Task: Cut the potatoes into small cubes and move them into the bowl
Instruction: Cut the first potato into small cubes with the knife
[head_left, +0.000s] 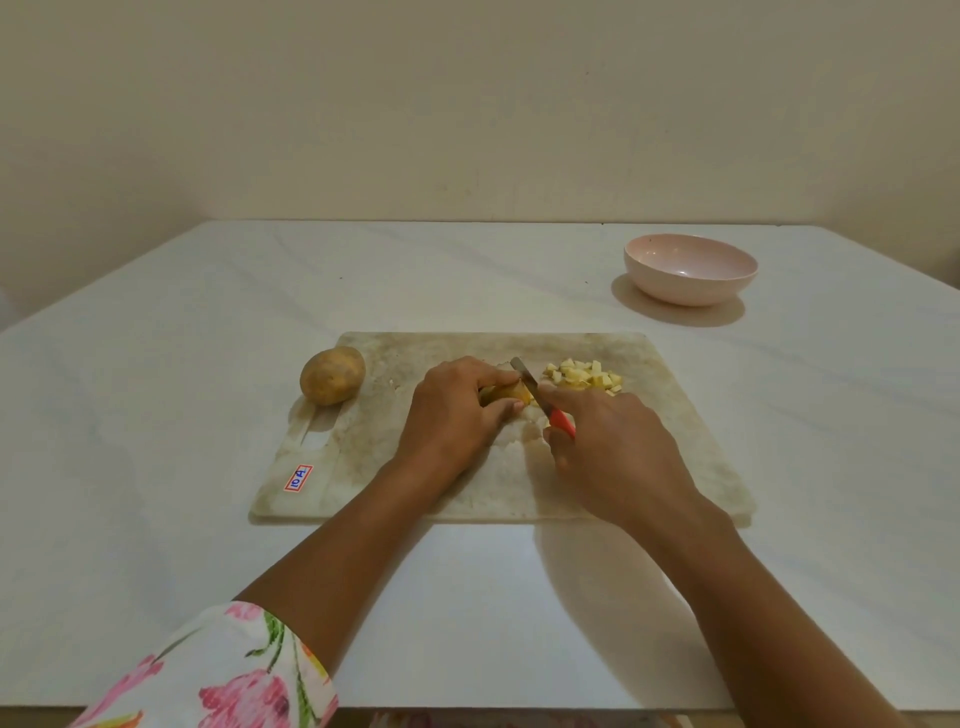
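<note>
On the worn cutting board (670, 415) my left hand (457, 410) presses down on a potato piece (506, 394), mostly hidden under the fingers. My right hand (613, 447) grips a knife with a red handle (563, 422); its blade (524, 376) rests across the piece's right end. A pile of small pale potato cubes (584, 378) lies just right of the blade. A whole unpeeled potato (332, 375) sits at the board's far left corner. The pink bowl (690, 268) stands empty at the back right of the table.
The board lies on a white table (156, 415) whose near edge runs along the bottom of the view. A red and white sticker (298, 478) marks the board's near left corner. A plain wall stands behind the table.
</note>
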